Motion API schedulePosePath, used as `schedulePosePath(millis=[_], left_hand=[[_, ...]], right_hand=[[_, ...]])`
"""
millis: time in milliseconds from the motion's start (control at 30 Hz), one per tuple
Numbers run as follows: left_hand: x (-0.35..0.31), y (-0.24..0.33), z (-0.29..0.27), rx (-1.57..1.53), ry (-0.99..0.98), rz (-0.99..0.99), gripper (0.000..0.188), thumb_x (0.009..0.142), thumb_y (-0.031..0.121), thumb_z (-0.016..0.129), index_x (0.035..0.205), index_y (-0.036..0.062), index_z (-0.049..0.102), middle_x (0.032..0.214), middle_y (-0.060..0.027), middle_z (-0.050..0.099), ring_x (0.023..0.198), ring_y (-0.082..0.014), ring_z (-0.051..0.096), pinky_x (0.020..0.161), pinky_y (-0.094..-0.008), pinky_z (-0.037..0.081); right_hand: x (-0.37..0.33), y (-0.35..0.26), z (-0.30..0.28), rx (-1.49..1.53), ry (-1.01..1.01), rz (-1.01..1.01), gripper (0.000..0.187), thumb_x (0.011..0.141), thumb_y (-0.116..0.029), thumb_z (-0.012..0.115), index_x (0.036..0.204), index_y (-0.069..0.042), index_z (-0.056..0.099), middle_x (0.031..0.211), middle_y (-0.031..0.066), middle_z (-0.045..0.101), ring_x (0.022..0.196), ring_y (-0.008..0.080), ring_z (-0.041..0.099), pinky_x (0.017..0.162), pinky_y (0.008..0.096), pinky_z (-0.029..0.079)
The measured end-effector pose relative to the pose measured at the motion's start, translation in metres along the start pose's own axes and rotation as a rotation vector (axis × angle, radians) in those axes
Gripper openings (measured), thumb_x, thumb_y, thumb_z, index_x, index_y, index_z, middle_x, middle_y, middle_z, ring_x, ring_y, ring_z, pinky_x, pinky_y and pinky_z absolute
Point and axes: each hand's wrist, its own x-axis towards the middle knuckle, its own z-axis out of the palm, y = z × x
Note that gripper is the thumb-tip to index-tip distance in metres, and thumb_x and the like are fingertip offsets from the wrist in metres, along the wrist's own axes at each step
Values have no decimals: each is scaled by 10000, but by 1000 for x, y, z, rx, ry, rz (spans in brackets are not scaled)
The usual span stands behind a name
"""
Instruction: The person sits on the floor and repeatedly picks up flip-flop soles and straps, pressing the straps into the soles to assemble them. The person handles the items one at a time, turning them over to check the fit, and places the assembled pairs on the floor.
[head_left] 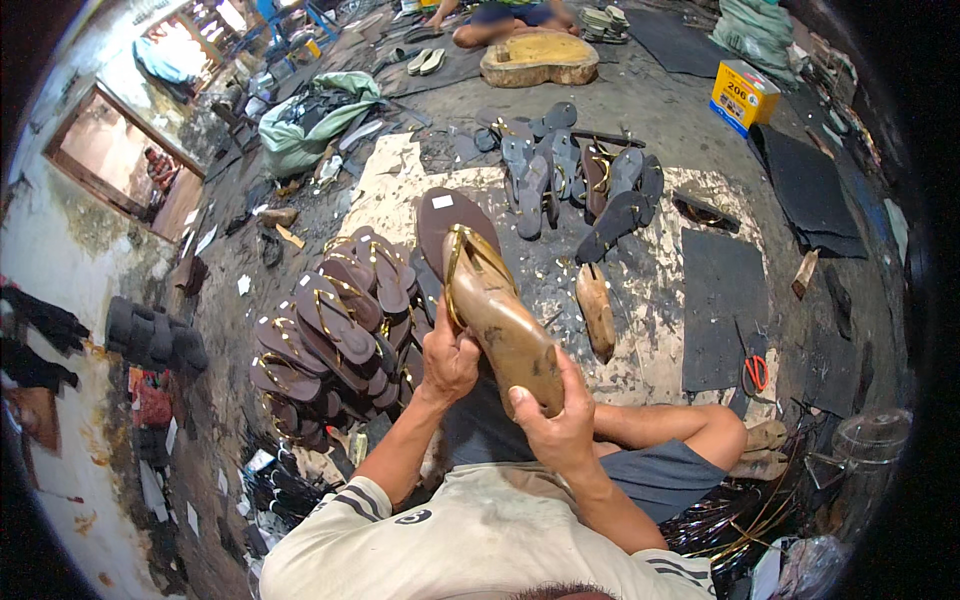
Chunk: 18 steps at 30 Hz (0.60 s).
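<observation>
Left hand: my left hand [450, 355] is curled in a pinch on the left side of the sandal [440, 215], close to the lower end of its strap; some fingertips are hidden, so I cannot tell how they sit underneath.
Right hand: my right hand [555, 415] is closed around the heel end of a brown foot form [505, 335], thumb on the near left side, fingers along the right.
Sandal: dark brown, a small white sticker near the toe end; it lies just beyond my left hand, pointing away from me, and well ahead of my right.
Strap: the gold strap [453, 280] passes around the front of the form, which lies along the sole.
Left of my hands: a heap of brown sandals [335, 310] with gold straps, many bearing white stickers.
Ahead, to the right: a second foot form [595, 310] lies on the floor, near a cluster of dark sandals [560, 165].
Further right: a black sheet [722, 310] lies flat, with orange-handled scissors [754, 372] beside its near right corner.
Far side: a wooden block [540, 60] before another seated person, a pale green sack [300, 135] to the left, a yellow box [745, 97] to the right.
</observation>
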Motion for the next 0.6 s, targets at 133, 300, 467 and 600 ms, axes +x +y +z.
schedulePosePath(millis=[133,300,467,600], left_hand=[[19,-33,-38,-294,-63,85,735,973,445,467,1534,6,283,1380,-210,559,1232,-288,579,1059,-388,430],[119,35,-35,-1160,112,-62,678,1030,598,343,1477,90,388,1379,-171,554,1281,-347,526,1066,-541,438],[98,55,-9,-1391,69,-16,530,1058,527,331,1275,90,538,1147,-103,598,1114,-296,580,1002,-573,479],[85,43,-5,-1209,148,-108,544,1063,510,338,1394,91,441,1270,-124,560,1174,-291,560,1017,-516,483]], right_hand=[[3,-2,0,-117,47,-195,679,784,-150,777,1374,54,510,1184,219,615,1077,356,592,953,426,467],[6,-2,-4,-131,50,-330,655,774,-164,804,1335,52,545,1215,214,621,1098,361,589,974,452,446],[3,4,16,75,183,-445,573,855,-171,751,1314,31,473,1295,246,557,1189,353,537,1045,444,404],[8,-1,11,-36,158,-444,606,818,-137,788,1323,18,492,1282,229,570,1170,359,538,1027,446,405]])
